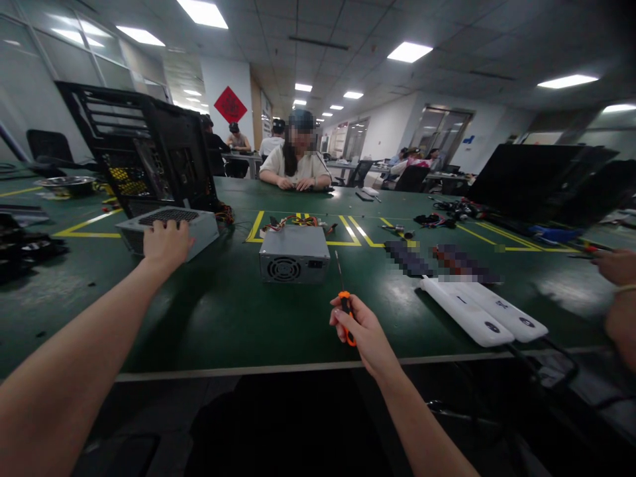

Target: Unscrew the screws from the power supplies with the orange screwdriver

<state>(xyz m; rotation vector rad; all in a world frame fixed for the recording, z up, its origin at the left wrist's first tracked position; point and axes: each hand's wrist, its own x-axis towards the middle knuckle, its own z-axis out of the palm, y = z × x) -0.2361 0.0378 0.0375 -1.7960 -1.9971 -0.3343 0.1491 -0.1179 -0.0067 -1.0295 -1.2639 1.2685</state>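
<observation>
My left hand [165, 244] rests on the near edge of a grey power supply unit [199, 225] that lies beside an open black computer case [149, 149] at the left. My right hand [362, 331] is closed around the orange handle of a screwdriver [344, 298], its thin shaft pointing away toward the middle of the green table [223, 318]. A second grey power supply [294, 254], with a fan grille facing me and coloured wires behind it, sits just beyond the screwdriver tip.
Two white power strips [484, 315] lie at the right near the table's front edge. A person sits across the table [297, 165]; another person's hand [616, 265] shows at the far right. Black monitors [536, 182], tools and cables [447, 215] lie at the back right.
</observation>
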